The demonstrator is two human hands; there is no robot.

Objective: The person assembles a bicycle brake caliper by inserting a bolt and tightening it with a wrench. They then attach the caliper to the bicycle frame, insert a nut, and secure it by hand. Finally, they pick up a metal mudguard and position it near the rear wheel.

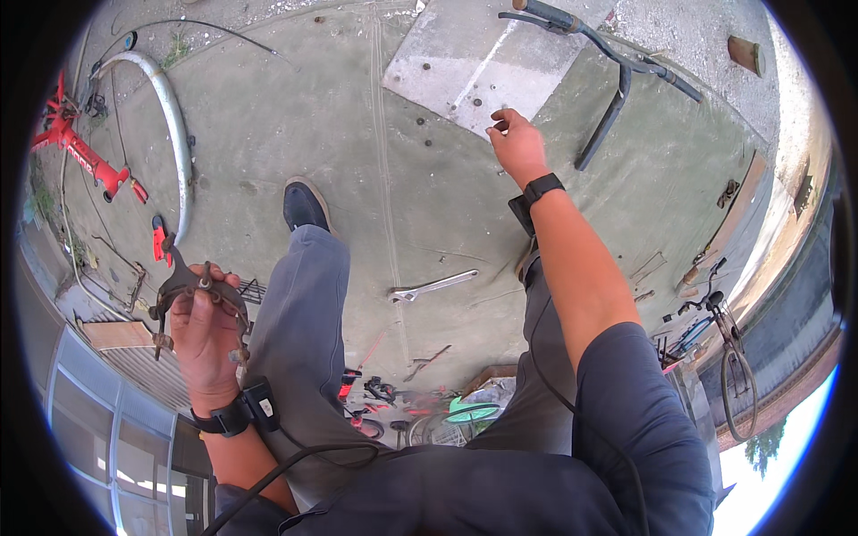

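My left hand (201,326) grips a dark, rusty bicycle brake caliper (191,288) with bolts and nuts on it, held at the lower left. My right hand (517,141) reaches forward over the green ground sheet (341,105), near a pale grey board (429,49) with several small dark nuts (478,102) on and beside it. Its fingers are loosely curled and apart, with nothing visible in them. A silver spanner (436,284) lies on the sheet between my legs. To the right of my right hand lies a dark handlebar with stem (608,107).
A red bicycle frame (89,156) and a white curved tube (179,134) lie at the left. A bicycle (737,375) is at the right. Scattered parts (380,393) lie by my legs at the bottom. A glazed panel (89,411) is at the lower left.
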